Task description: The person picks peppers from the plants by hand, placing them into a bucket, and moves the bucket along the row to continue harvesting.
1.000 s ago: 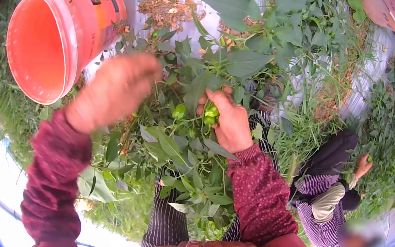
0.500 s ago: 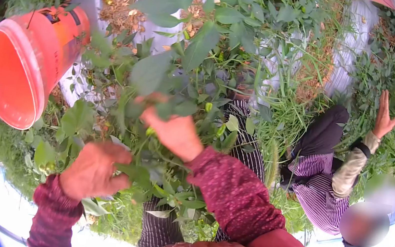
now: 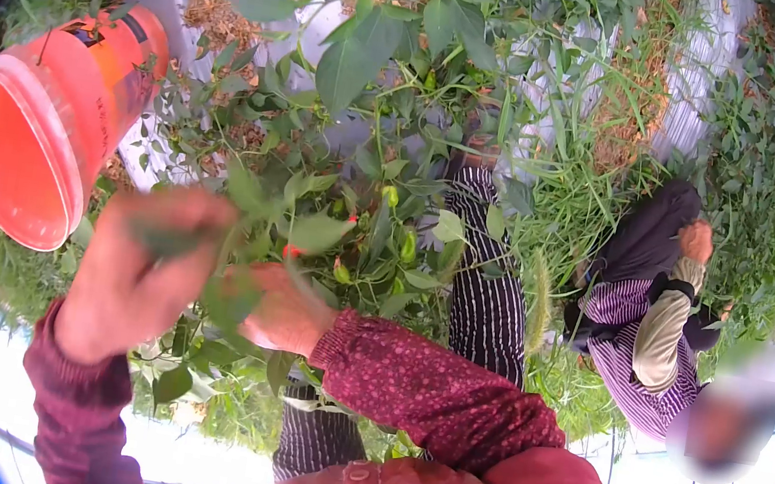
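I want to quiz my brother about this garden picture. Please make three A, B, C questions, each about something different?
1. Where is the round orange plastic bucket? A) left of both hands B) right of both hands C) between them
2. What colour are the person's long sleeves? A) blue B) dark red C) yellow
3. How is the bucket's mouth? A) lidded B) cloth-covered C) open
Answers: 1 A, it's left of the left hand and right hand in the leafy green plant; 2 B, both arms wear dark red; 3 C, its orange inside shows.

No readable text: the orange bucket (image 3: 47, 125) carries a dark label (image 3: 136, 29) and faint side print, both too blurred.
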### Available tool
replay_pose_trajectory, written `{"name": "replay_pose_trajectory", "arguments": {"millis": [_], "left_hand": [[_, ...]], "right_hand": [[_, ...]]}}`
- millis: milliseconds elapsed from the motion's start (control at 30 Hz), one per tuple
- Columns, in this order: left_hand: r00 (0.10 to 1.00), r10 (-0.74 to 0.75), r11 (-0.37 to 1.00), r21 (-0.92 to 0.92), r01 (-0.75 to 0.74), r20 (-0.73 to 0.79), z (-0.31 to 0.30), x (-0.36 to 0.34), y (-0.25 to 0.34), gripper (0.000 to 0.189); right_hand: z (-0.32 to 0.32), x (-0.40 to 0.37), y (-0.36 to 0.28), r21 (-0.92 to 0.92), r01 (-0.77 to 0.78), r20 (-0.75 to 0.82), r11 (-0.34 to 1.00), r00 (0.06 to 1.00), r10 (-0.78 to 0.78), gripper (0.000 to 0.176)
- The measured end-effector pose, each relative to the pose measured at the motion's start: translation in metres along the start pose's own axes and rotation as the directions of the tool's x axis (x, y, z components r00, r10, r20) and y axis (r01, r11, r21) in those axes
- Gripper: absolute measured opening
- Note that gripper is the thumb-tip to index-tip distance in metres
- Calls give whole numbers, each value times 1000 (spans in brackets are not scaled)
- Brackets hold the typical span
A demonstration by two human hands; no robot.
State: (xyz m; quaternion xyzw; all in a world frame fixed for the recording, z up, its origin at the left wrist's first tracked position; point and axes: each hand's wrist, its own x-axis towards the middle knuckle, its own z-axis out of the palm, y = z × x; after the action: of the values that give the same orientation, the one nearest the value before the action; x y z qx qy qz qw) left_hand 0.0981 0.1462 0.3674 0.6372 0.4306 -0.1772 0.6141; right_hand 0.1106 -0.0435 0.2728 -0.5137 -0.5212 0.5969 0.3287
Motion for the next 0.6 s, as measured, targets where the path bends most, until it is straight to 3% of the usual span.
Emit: {"name": "replay_pose_trajectory", "arguments": {"millis": [33,100,200,267,333,400,467,600], "left_hand": [[1000,-4,1000,0,4,7,5,14,-5,17],[975,-58,998,18,55,214,18,40,-20,18],[954,-50,994,-80,77,297,48,58,-52,20],[964,7,986,-163,38,268,68,64,-63,20],[954,0,976,-208,65,301,79,70,-73,20],[958,-27,992,-112,62,287,83,73,-88,20],[975,-122,987,-82,139,184,82,77,-100,22],[960,-237,958,-129,257,150,79,86,-114,25]], "right_hand": [[4,-3,2,128,5,-75,992,997,5,37],[4,-7,4,186,18,-71,982,997,-4,37],[1,-9,1,279,-18,-51,960,998,34,32],[7,-9,3,319,-69,-35,945,996,84,28],[12,-7,4,278,-155,136,948,983,121,27],[4,-8,2,317,-189,161,929,976,144,24],[3,-8,1,359,-219,184,907,970,161,20],[28,-14,4,524,-335,200,783,942,269,15]]}}
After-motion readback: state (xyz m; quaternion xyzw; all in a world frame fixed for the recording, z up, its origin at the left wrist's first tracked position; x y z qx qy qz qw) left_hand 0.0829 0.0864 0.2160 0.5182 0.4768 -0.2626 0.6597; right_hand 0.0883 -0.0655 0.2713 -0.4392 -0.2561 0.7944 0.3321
